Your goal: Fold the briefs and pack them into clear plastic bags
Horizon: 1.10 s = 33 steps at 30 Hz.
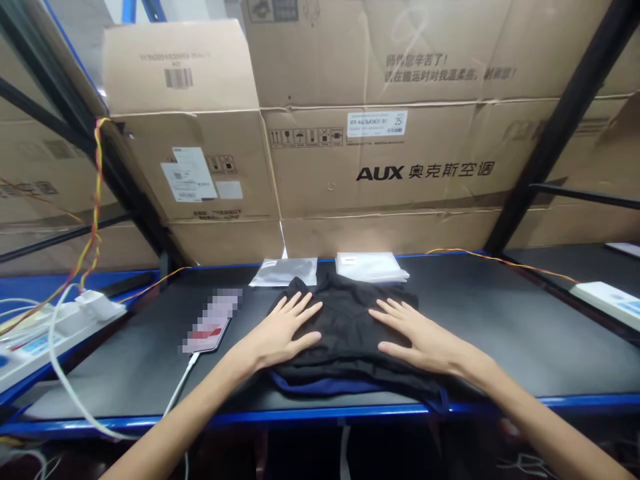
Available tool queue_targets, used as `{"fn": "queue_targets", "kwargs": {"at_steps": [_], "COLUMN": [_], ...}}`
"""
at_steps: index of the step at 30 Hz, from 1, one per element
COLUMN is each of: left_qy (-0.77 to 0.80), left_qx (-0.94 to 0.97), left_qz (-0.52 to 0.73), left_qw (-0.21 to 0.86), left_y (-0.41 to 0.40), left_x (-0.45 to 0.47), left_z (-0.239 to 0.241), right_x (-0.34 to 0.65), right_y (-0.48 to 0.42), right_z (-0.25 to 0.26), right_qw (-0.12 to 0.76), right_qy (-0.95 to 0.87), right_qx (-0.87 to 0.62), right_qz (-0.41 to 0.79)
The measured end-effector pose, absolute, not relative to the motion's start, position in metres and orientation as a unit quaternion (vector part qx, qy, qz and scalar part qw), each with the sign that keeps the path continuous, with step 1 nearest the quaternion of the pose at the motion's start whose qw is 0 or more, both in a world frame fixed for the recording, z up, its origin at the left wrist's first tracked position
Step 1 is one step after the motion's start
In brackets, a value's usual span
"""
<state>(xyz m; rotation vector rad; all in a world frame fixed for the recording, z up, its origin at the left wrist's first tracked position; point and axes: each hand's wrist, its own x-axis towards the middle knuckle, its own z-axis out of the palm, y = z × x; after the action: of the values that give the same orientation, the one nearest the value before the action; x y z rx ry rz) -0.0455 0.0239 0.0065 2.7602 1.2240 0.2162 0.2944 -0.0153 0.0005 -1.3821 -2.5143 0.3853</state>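
Note:
A stack of dark cloth (pixel 345 327), black on top with a navy blue layer (pixel 330 386) below, lies at the front middle of the table. It looks like clothing, but the kind of garment cannot be made out. My left hand (pixel 287 327) rests flat on the left part of the black cloth, fingers spread. On the right part lies my right hand (pixel 413 333), also flat with its fingers apart. Both palms face down, and neither hand grips the fabric. Just behind the cloth are a grey packet (pixel 285 272) and a white packet (pixel 370 266).
A phone (pixel 213 323) with a white charging cable (pixel 183 383) lies left of the cloth. Power strips (pixel 55 333) stand at the left, with another white strip (pixel 610 303) at the right. Cardboard (pixel 320 173) walls the back. Black metal posts (pixel 550 127) flank the table (pixel 500 333).

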Motion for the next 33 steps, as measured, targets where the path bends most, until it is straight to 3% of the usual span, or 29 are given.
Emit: {"fn": "queue_targets", "kwargs": {"at_steps": [22, 27, 33], "left_qy": [0.411, 0.433, 0.504], "left_qx": [0.903, 0.873, 0.848], "left_qz": [0.107, 0.224, 0.096], "left_qw": [0.067, -0.031, -0.137], "left_y": [0.023, 0.067, 0.125], "left_x": [-0.051, -0.065, -0.073], "left_z": [0.002, 0.015, -0.002], "right_x": [0.296, 0.297, 0.297], "right_y": [-0.014, -0.013, -0.013], "right_z": [-0.008, -0.010, -0.012], "right_qw": [0.100, 0.115, 0.123], "right_qy": [-0.869, -0.870, -0.871], "right_qx": [-0.464, -0.458, -0.456], "right_qz": [0.142, 0.143, 0.136]}}
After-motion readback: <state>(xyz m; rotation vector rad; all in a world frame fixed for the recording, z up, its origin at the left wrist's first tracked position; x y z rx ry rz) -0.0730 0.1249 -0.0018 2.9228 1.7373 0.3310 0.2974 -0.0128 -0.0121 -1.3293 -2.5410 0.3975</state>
